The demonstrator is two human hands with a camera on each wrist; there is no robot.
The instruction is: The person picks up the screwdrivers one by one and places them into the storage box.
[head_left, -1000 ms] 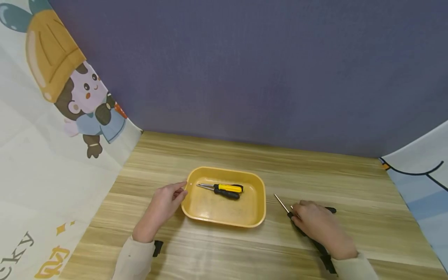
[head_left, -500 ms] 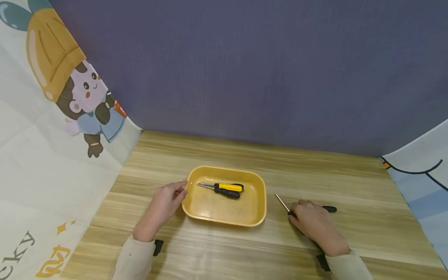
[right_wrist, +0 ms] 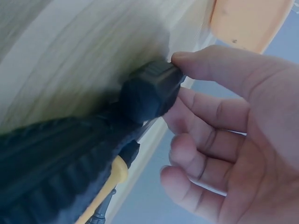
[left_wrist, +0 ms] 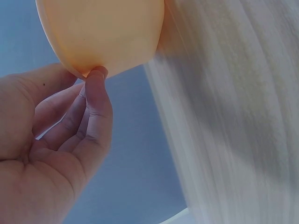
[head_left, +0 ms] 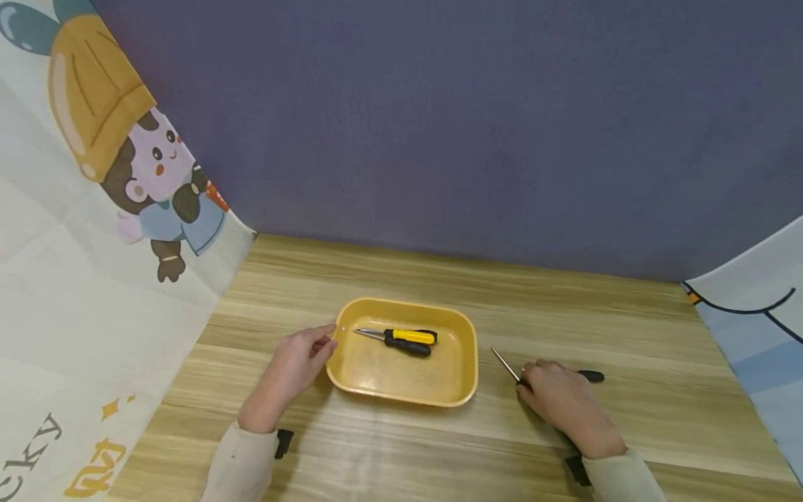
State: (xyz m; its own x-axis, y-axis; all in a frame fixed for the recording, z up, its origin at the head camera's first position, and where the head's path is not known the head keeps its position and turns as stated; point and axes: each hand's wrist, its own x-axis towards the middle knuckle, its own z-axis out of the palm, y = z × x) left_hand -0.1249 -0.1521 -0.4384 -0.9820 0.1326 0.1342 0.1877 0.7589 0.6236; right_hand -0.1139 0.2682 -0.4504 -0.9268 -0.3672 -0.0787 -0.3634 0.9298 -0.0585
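My left hand (head_left: pixel 291 369) pinches the left wall of a yellow plastic tray (head_left: pixel 401 402), thumb and finger at its rim in the left wrist view. Inside the tray lie a screwdriver with a yellow-and-black handle (head_left: pixel 410 337) and one with a black handle (head_left: pixel 410 347). To the tray's right, my right hand (head_left: pixel 564 404) is low over the table. Its thumb and fingers pinch a black faceted screwdriver handle (right_wrist: pixel 152 91), which the hand mostly hides from above. A bare metal shank (head_left: pixel 505 364) points out ahead of the thumb.
Another black handle (head_left: pixel 591 376) sticks out beyond the right hand. The right wrist view has a ridged black handle (right_wrist: pixel 60 158) and a yellow piece (right_wrist: pixel 107 186) close by. A purple-grey panel (head_left: pixel 401 139) stands behind the wood-grain table (head_left: pixel 401 460), with printed cloth (head_left: pixel 63 293) at left.
My right hand has shifted slightly left and settled over the screwdriver, its fingers closing at the handle. The left hand and tray stay in place.
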